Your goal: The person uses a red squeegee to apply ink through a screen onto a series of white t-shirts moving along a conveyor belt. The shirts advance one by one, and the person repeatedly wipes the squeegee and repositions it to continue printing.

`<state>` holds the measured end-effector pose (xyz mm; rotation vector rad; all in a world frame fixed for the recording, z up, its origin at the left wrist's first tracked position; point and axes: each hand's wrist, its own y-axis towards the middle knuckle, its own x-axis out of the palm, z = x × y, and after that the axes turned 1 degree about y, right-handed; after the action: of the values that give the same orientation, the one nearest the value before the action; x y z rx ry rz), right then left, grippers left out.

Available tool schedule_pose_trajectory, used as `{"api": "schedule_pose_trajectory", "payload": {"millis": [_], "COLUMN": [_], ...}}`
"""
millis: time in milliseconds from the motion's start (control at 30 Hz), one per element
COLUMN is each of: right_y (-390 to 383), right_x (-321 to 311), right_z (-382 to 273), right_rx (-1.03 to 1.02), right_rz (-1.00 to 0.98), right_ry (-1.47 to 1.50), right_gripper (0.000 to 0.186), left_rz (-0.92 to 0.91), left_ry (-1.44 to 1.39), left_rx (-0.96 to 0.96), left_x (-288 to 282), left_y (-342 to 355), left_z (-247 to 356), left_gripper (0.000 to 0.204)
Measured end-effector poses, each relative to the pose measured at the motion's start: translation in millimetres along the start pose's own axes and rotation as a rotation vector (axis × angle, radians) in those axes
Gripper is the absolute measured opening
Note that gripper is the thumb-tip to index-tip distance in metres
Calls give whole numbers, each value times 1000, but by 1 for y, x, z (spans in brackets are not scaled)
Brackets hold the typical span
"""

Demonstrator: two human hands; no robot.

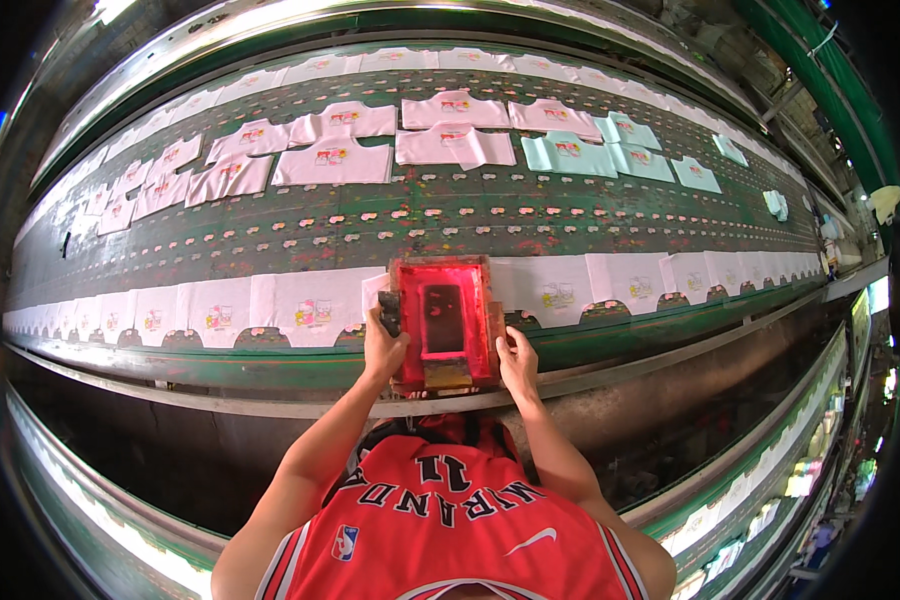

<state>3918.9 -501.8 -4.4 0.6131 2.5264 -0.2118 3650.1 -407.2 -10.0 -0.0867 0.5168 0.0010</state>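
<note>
A wooden screen-printing frame point(482, 300), stained pink and red with ink, sits over the near row of cloth pieces in front of me. Its mesh has a dark rectangular window ringed in bright pink. My left hand point(383, 348) is closed on the frame's left side, by a dark block point(389, 302) that may be a handle. On the opposite side, my right hand point(517, 362) grips the right edge with curled fingers. The cloth under the frame is mostly hidden. A pale pink cloth piece point(315, 308) with a small coloured print lies to the left.
A long dark green table point(360, 215) is dotted with rows of small printed marks. Pink shirt pieces point(332, 163) and mint-green ones point(570, 155) lie across it. A metal rail point(260, 402) runs along the near edge. Another table point(120, 500) stands at the lower left.
</note>
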Motion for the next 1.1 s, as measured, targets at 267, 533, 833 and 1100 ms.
{"api": "schedule_pose_trajectory", "payload": {"millis": [267,533,833,1100], "right_y": [12,52,96,111], "right_x": [-15,-112,-196,-228], "right_z": [36,85,155,177], "right_rx": [-9,28,41,59], "right_rz": [-71,-83,-72,-100], "right_ry": [130,167,181,150], "right_gripper": [40,40,40,39], "left_rz": [56,78,25,14], "left_ry": [3,-75,-123,-85], "left_rx": [-57,-11,-70,-103], "left_x": [12,111,213,248], "left_y": [-10,-23,-39,-43], "left_z": [20,79,127,140], "left_gripper": [79,79,81,80]}}
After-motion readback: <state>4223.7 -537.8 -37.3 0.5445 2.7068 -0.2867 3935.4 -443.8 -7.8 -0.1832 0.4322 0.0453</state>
